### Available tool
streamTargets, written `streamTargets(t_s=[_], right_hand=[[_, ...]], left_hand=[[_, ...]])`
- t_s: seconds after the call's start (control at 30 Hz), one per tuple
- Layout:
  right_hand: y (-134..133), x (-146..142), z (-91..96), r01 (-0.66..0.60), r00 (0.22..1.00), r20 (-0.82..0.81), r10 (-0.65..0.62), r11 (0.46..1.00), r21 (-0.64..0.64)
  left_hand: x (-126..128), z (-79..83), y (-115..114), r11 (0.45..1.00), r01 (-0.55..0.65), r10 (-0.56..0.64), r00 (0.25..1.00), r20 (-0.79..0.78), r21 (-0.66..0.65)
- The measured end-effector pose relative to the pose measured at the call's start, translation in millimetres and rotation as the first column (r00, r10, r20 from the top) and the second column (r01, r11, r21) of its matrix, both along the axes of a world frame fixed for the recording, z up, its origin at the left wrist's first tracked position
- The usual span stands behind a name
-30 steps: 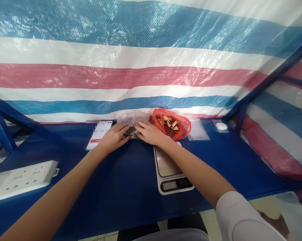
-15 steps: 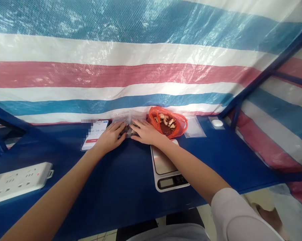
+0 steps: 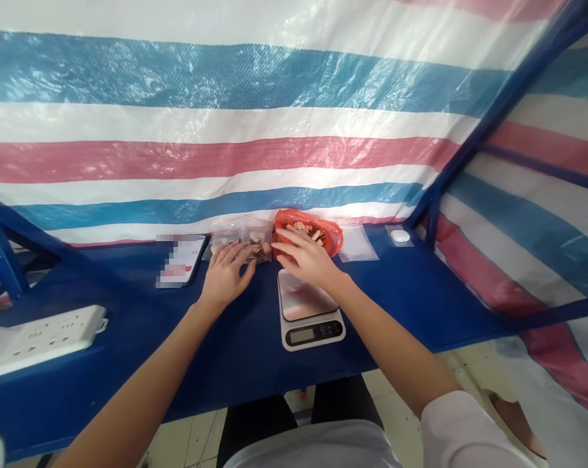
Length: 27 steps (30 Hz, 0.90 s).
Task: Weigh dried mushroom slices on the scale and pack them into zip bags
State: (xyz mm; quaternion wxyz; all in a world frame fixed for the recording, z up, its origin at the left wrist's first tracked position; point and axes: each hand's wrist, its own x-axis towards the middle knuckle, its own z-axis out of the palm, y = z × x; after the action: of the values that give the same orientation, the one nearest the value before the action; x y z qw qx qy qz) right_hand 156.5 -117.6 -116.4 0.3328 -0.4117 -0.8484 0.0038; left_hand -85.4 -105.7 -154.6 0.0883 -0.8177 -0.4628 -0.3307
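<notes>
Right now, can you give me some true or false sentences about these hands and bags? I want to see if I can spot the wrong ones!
1. The left hand touches a clear plastic bag of dried pieces. True.
2. The orange plastic bag holds dried slices. True.
3. The right hand grips the digital kitchen scale. False: it is open, close to the orange plastic bag.
4. The power strip lies right of the scale. False: it lies far to the left.

Glossy clear plastic bag (image 3: 240,229)
</notes>
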Motion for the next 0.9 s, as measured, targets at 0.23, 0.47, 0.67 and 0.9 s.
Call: streamTargets(t_s=[0.23,0.47,0.67,0.9], right_hand=[[-30,92,-37.3,0.182,0.972,-0.138,-0.191,0.981,-0.072],[-22,146,-76.2,0.469,0.88,0.001,-0.475,0.868,-0.162],[-11,144,-89.0,0.544,0.837,0.205,-0.508,0.816,-0.198],[-16,143,-90.6,0.54,0.836,0.248,-0.49,0.815,-0.211]], left_hand=[[23,-27.0,-28,0.998,-0.043,0.04,0.998,-0.048,-0.05],[31,-34.5,-36,0.989,-0.068,0.048,0.988,-0.148,-0.129],[38,-27.3,-31,0.969,-0.096,0.039,0.97,-0.24,-0.228],[41,-32.5,-29,0.935,-0.158,0.069,0.959,-0.273,-0.318]])
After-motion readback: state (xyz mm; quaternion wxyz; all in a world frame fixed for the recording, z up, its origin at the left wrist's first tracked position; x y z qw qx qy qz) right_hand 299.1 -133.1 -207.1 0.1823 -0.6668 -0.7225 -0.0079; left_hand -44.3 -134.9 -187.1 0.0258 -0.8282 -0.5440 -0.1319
